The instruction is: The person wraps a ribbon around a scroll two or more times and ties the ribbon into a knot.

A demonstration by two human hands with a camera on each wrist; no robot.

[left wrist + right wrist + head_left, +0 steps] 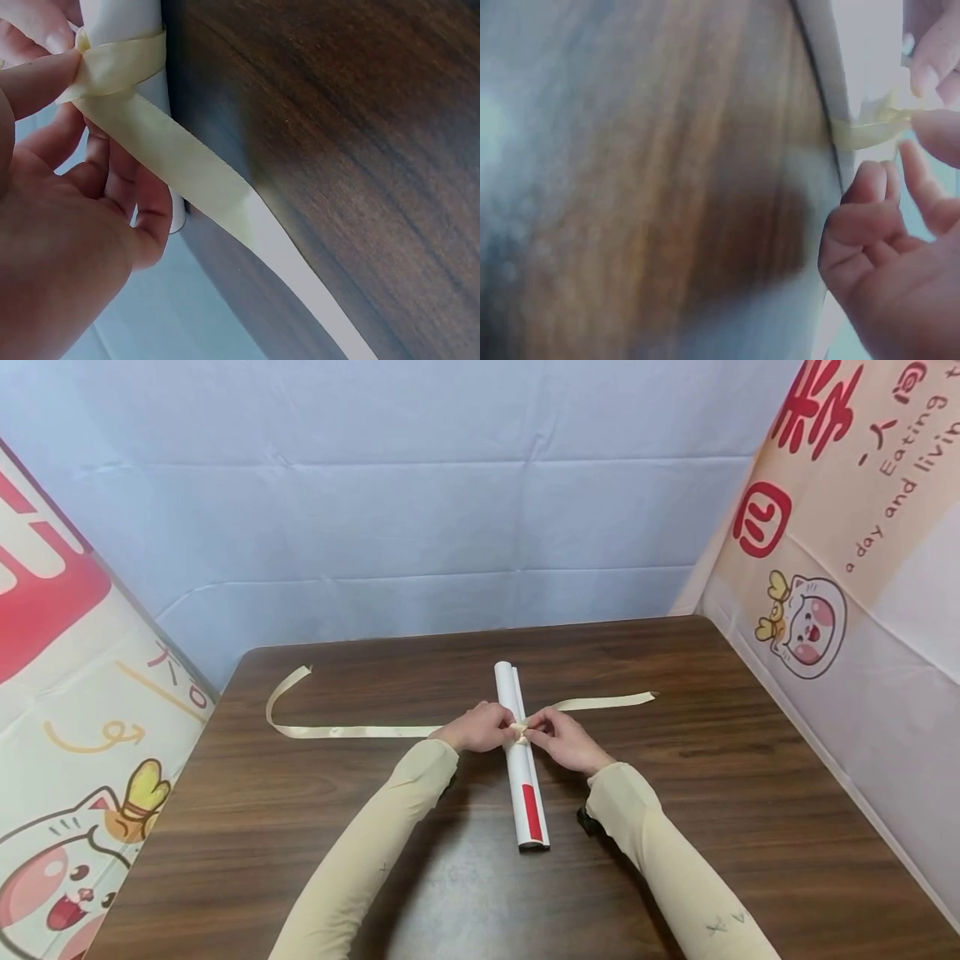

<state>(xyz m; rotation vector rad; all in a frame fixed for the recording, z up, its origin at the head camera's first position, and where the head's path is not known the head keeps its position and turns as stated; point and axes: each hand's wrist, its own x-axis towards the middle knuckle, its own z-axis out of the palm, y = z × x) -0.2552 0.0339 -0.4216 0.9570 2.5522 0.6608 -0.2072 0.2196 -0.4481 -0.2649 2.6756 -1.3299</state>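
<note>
A white paper roll (522, 768) with a red patch (532, 812) near its closer end lies on the table, pointing away from me. Around its middle goes a cream ribbon (360, 732), crossed or knotted on top. My left hand (482, 727) pinches the ribbon at the crossing from the left side. From the right, my right hand (567, 742) pinches it too, thumb against index finger. In the left wrist view a ribbon tail (172, 157) runs off below the left thumb. Fingers partly hide the knot's exact form.
The dark wood-grain table (712, 777) has rounded far corners. One ribbon end curls at the far left, and the other tail (607, 702) lies at the right. A pale blue cloth backdrop (420, 527) hangs behind, with printed panels (892, 610) at both sides.
</note>
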